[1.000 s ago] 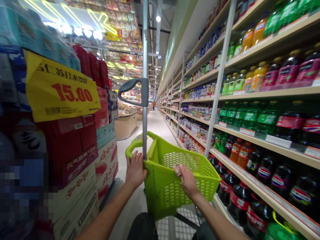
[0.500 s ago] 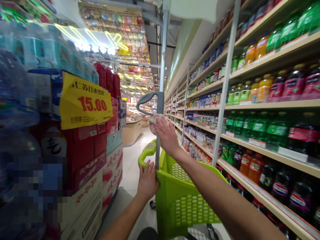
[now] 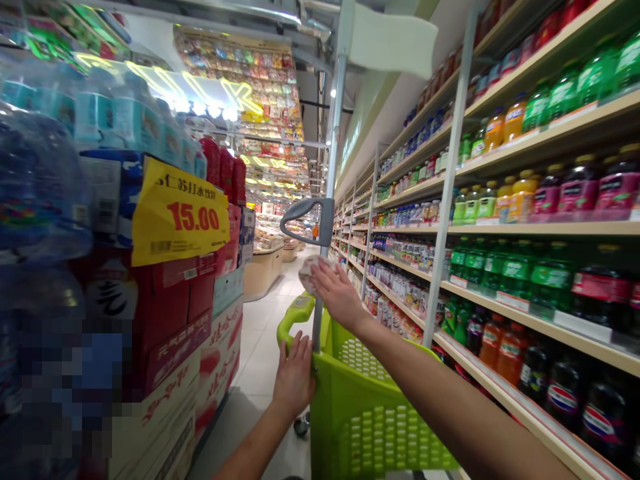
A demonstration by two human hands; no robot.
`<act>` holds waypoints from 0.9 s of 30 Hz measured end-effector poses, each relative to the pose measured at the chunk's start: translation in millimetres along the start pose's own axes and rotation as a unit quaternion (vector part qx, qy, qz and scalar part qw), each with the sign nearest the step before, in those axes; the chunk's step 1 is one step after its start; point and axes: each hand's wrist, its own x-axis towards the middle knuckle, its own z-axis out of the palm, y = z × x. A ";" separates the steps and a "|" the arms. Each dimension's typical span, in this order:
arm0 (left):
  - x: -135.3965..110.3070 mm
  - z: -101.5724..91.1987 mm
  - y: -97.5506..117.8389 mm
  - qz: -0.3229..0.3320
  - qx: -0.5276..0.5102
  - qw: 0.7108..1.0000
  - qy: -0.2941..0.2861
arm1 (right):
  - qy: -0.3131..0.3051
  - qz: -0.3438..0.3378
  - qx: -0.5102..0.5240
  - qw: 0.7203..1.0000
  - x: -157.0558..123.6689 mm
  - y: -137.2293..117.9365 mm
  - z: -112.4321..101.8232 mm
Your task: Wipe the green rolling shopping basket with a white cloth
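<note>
A crumpled, pale cloth or wipe (image 3: 309, 272) with faint reddish marks is in my right hand (image 3: 340, 293), its fingers laid over it. The cloth presses against the upright grey metal pole (image 3: 318, 320), just below a grey loop-shaped handle (image 3: 306, 223). My left hand (image 3: 295, 377) holds the near corner of a green plastic shopping cart (image 3: 370, 400), beside the cart's green curved handle (image 3: 295, 317). Its fingers point up, and the thumb is hidden. From the pole's upper part a pale flag-like panel (image 3: 393, 43) sticks out.
Shelves of bottled drinks (image 3: 525, 280) line the right side close to the cart. On the left, stacked drink cartons (image 3: 175, 340) carry a yellow price sign (image 3: 180, 217). A tiled aisle floor (image 3: 255, 353) runs ahead past a wooden display counter (image 3: 263, 270).
My right hand and the cloth have slid a little way down the pole. The view has tilted up slightly, bringing more of the pale panel into sight. My left hand stays at the cart's corner.
</note>
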 end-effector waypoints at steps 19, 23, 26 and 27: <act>-13.7 -9.3 -51.5 0.039 -0.023 0.994 0.100 | -0.007 -0.090 -0.023 0.996 -76.0 -42.0 50.3; -13.3 -8.6 -60.6 -0.016 -0.006 0.997 0.074 | -0.005 -0.021 0.016 1.000 -132.1 -74.6 84.7; -15.6 -3.8 -51.1 -0.037 -0.005 0.997 0.064 | -0.026 0.021 0.045 0.998 -177.6 -99.5 112.2; -17.6 -1.5 -47.6 -0.048 -0.004 0.997 0.067 | -0.036 0.030 0.049 0.998 -194.0 -107.7 121.2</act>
